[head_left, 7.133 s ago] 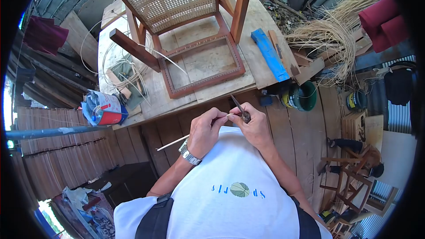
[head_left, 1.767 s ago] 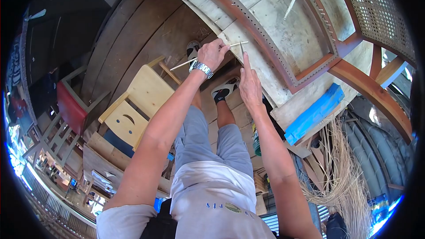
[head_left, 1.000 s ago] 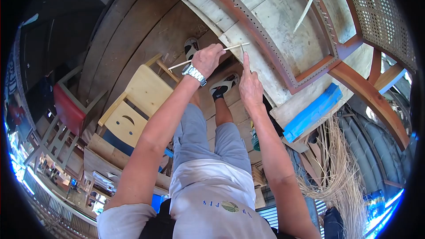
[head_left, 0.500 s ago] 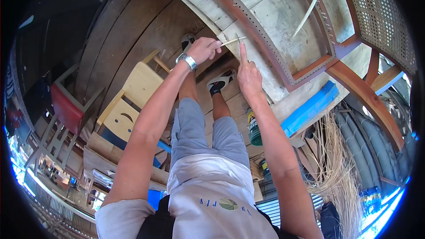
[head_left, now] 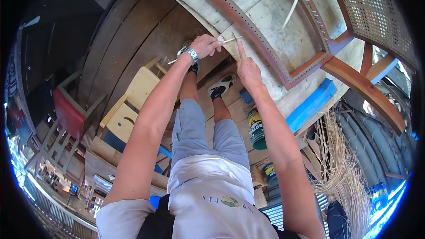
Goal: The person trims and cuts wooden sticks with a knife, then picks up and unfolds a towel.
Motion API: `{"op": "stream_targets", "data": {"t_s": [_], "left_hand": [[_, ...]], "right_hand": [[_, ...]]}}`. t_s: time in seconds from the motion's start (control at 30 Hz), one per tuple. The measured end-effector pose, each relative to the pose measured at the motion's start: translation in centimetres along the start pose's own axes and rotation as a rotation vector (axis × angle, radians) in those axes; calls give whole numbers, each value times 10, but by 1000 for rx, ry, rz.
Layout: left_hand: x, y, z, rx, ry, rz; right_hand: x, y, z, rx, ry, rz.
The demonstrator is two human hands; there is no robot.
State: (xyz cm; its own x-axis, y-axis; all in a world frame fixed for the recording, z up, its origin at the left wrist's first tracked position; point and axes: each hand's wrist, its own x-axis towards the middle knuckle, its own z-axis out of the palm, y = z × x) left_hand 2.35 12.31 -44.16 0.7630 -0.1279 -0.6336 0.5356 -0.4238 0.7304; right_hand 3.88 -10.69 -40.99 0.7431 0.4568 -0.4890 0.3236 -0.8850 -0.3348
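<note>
My left hand (head_left: 206, 47), with a metal watch at its wrist, is closed on a thin pale wooden stick (head_left: 229, 41). One end points right toward my other hand, and the tail shows behind the wrist. My right hand (head_left: 249, 71) has its index finger stretched out and the other fingers curled. By that fingertip shows a narrow dark blade (head_left: 234, 35), seemingly of a small knife whose handle is hidden in the right hand. The blade lies close to the stick's end; whether they touch I cannot tell. Both hands are beside the edge of a pale worktable (head_left: 261, 57).
A brown wooden frame with holes (head_left: 248, 14) lies on the worktable, joined to a chair with woven cane (head_left: 369, 11). A pale strip (head_left: 295, 1) crosses the frame. Below are a green can (head_left: 258, 135) and loose fibre strands (head_left: 338, 159). A light wooden chair (head_left: 137, 86) stands left.
The stick has shifted left between my hands, and its tail now shows behind my left wrist. The blade sits slightly farther left of my right fingertip. The view has shifted a little.
</note>
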Motion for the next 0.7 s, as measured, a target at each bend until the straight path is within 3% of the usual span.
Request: {"op": "stream_targets", "data": {"t_s": [0.07,0.13,0.2,0.23,0.33,0.37,0.43,0.57,0.7], "left_hand": [[0,2,-6,-4,-1,50],[-15,8,-2,115,161,13],[-32,11,-2,134,157,32],[-41,17,-2,148,152,58],[-66,34,-5,183,86,81],[-73,41,-6,175,69,96],[-84,55,-8,201,77,100],[-95,58,-6,237,48,99],[-105,65,5,244,161,42]], "right_hand": [[-8,-5,-23,122,15,63],[-23,-13,-44,249,8,129],[-37,-20,-58,568,8,358],[-36,-20,-66,572,9,366],[-12,-13,-79,540,389,-275],[-13,-11,-82,539,398,-272],[-11,-22,-107,412,-83,-24],[-22,-13,-87,375,-25,-220],[-30,-23,-75,299,66,-182]]}}
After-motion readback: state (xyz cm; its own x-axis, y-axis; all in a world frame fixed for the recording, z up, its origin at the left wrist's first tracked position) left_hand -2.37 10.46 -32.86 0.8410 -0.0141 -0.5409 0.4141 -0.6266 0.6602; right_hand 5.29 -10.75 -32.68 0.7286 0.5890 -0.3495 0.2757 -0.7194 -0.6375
